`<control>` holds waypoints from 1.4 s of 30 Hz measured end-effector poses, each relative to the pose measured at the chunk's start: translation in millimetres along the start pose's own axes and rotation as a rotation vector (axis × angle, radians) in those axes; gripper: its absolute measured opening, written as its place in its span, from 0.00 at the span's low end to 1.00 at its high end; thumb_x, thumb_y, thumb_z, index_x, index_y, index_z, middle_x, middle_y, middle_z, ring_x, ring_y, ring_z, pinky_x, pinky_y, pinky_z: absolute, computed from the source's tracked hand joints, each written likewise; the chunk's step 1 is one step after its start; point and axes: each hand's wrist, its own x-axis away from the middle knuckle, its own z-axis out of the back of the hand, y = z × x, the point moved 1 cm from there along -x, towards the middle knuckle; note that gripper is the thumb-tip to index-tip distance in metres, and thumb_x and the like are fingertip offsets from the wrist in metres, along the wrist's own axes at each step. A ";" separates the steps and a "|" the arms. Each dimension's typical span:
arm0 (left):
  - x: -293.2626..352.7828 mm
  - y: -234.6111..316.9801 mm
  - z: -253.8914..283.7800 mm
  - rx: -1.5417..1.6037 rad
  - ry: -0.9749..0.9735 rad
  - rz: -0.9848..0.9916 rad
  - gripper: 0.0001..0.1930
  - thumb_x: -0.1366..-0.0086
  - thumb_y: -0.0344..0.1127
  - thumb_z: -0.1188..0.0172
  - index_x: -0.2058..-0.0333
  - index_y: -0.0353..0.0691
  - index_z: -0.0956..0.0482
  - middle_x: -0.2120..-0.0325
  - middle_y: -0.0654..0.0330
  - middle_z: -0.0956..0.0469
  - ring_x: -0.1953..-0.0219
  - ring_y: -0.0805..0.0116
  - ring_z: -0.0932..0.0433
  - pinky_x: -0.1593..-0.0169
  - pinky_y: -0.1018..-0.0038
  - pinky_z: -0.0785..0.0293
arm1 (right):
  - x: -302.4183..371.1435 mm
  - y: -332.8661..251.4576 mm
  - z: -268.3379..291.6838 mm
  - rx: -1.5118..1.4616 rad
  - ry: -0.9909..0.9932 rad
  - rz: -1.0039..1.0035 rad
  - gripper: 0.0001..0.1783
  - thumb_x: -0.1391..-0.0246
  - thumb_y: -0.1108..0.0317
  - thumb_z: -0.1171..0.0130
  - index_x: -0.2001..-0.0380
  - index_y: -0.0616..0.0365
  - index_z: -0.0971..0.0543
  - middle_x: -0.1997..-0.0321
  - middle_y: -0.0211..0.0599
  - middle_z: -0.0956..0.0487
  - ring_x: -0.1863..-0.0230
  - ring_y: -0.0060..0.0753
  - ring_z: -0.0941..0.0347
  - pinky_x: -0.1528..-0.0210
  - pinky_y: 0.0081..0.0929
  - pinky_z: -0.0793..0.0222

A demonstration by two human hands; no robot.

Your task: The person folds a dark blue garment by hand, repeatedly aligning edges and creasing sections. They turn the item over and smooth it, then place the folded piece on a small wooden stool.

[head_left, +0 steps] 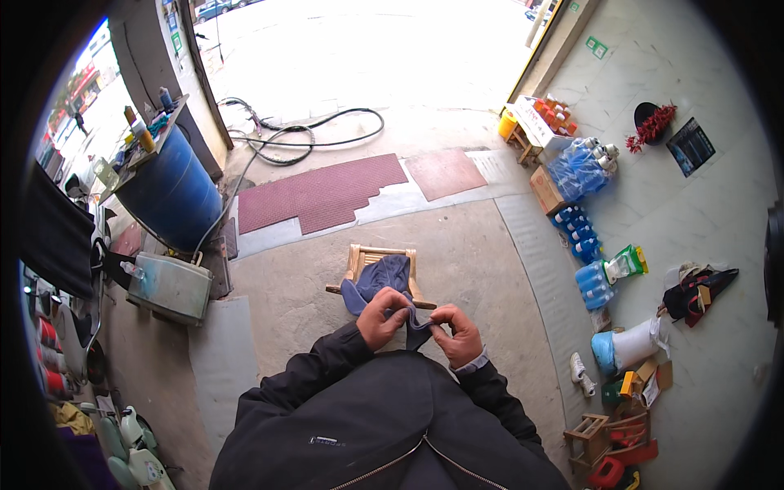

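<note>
A blue-grey piece of cloth lies bunched over a small wooden stool in front of me. Its near end rises toward my body as a narrow folded strip between my hands. My left hand is closed, pinching the strip from the left. On the other side, my right hand pinches the strip's edge between thumb and fingers. The short stretch of strip between the hands sags downward. What kind of cloth item it is, I cannot tell, and part of the stool is hidden under it.
At the left stand a blue barrel and a grey plastic box. A black hose coils near the doorway, beyond a red mat. Bottles, cartons and white shoes line the right wall.
</note>
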 end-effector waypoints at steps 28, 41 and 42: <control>-17.8 25.8 -20.7 -0.255 -0.256 -0.036 0.12 0.34 0.28 0.31 0.53 0.35 0.18 0.61 0.54 0.19 0.57 0.61 0.17 0.53 0.68 0.21 | -3.3 14.2 8.5 -0.099 0.067 -0.086 0.14 0.38 0.81 0.37 0.50 0.61 0.21 0.57 0.30 0.17 0.54 0.21 0.20 0.48 0.23 0.24; -60.0 44.7 -2.9 -0.172 0.157 0.207 0.10 0.30 0.36 0.31 0.60 0.34 0.18 0.72 0.62 0.22 0.69 0.75 0.24 0.63 0.74 0.25 | -11.0 41.7 28.0 -0.073 0.010 0.030 0.07 0.39 0.78 0.34 0.58 0.62 0.17 0.57 0.34 0.19 0.56 0.26 0.20 0.52 0.25 0.24; -64.0 47.4 -2.3 -0.161 0.181 0.198 0.10 0.30 0.36 0.31 0.60 0.35 0.18 0.72 0.63 0.22 0.70 0.76 0.24 0.64 0.75 0.25 | -11.6 41.1 27.7 -0.068 -0.013 0.045 0.07 0.41 0.78 0.33 0.59 0.62 0.16 0.58 0.35 0.19 0.56 0.29 0.19 0.52 0.26 0.24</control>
